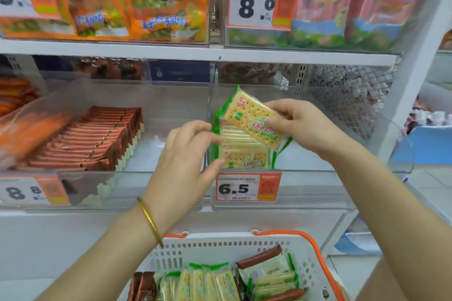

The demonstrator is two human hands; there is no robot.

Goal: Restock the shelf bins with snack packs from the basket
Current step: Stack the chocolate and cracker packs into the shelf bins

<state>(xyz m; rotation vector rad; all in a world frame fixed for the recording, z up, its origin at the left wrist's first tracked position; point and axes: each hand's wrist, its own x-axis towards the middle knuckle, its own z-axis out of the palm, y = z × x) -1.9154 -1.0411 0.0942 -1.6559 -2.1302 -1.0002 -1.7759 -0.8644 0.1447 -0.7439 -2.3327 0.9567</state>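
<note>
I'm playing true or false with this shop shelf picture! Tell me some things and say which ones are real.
1. The right hand holds a green-and-yellow cracker pack. True.
2. The price tag on the clear plastic bin reads 8.0. False: it reads 6.5.
3. The white plastic basket with orange handles is empty. False: snack packs lie in it.
4. A gold bangle circles the left wrist. True.
5. Brown flat packs stand in rows in the bin further left. True.
</note>
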